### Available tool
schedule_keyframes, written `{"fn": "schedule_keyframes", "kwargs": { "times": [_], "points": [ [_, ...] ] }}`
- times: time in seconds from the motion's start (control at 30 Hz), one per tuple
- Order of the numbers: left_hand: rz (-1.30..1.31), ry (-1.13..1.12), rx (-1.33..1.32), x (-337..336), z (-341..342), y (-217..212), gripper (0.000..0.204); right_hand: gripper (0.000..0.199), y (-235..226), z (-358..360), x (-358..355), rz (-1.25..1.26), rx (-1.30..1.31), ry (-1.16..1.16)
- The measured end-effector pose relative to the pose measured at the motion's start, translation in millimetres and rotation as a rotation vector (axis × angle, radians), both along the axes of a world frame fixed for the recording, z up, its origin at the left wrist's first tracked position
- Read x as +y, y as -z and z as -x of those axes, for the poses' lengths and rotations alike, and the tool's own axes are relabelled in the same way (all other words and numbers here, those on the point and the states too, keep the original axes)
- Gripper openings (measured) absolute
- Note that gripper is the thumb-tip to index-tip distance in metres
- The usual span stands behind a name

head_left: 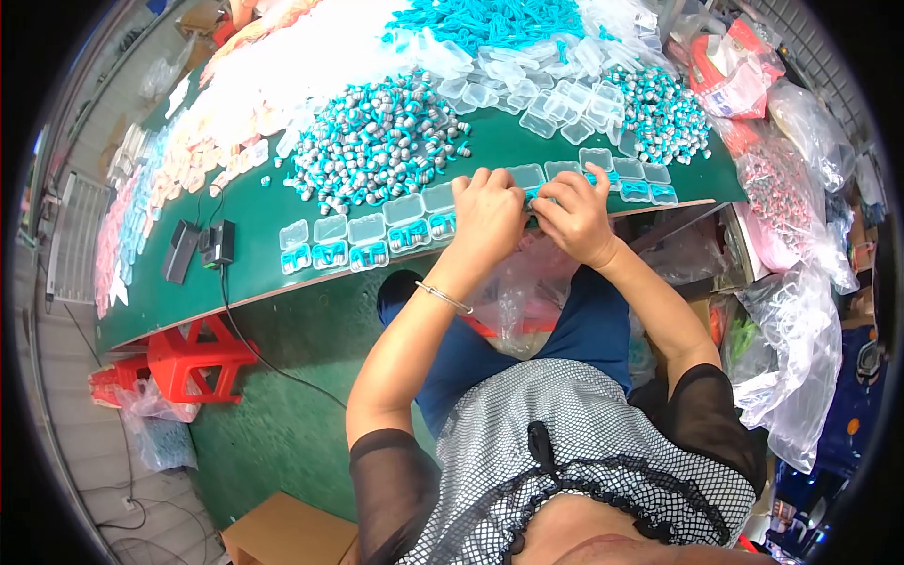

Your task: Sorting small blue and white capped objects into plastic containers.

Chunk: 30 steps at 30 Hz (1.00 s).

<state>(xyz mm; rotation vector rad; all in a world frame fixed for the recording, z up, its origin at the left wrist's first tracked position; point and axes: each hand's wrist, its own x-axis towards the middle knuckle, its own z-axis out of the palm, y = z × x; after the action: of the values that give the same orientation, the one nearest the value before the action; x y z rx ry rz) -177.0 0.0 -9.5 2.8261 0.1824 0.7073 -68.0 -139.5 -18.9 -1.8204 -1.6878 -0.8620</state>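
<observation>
A row of small clear plastic boxes (pixel 368 231) with raised lids runs along the table's near edge, holding teal-and-grey plug-shaped pieces (pixel 408 234). My left hand (pixel 490 213) is closed over the middle of the row, its fingers curled inward. Beside it my right hand (pixel 581 218) is bent, thumb and fingertips meeting close to the left hand's fingertips. A bit of teal shows between the two hands, but the fingers hide what they pinch. More filled boxes (pixel 635 190) stand right of my right hand.
Beyond the row lie a large heap of teal-and-grey pieces (pixel 372 141), a smaller heap (pixel 659 115), loose clear boxes (pixel 570 105) and teal cords (pixel 490 21). Black devices (pixel 217 244) with a cable sit at left. A red stool (pixel 193 363) stands below; plastic bags (pixel 791 353) crowd the right.
</observation>
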Motion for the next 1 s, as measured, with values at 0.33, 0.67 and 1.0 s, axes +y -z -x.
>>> {"fn": "schedule_keyframes", "kwargs": {
  "times": [0.33, 0.67, 1.0],
  "points": [
    [0.027, 0.008, -0.021, 0, 1, -2, 0.025, 0.013, -20, -4, 4, 0.172, 0.203, -0.04],
    [0.043, 0.007, -0.061, 0, 0, 1, 0.028, 0.021, -6, -22, -3, 0.241, 0.221, 0.07],
    [0.007, -0.01, -0.014, -2, -3, 1, 0.025, 0.023, -1, -15, -9, 0.173, 0.203, 0.027]
  ]
}}
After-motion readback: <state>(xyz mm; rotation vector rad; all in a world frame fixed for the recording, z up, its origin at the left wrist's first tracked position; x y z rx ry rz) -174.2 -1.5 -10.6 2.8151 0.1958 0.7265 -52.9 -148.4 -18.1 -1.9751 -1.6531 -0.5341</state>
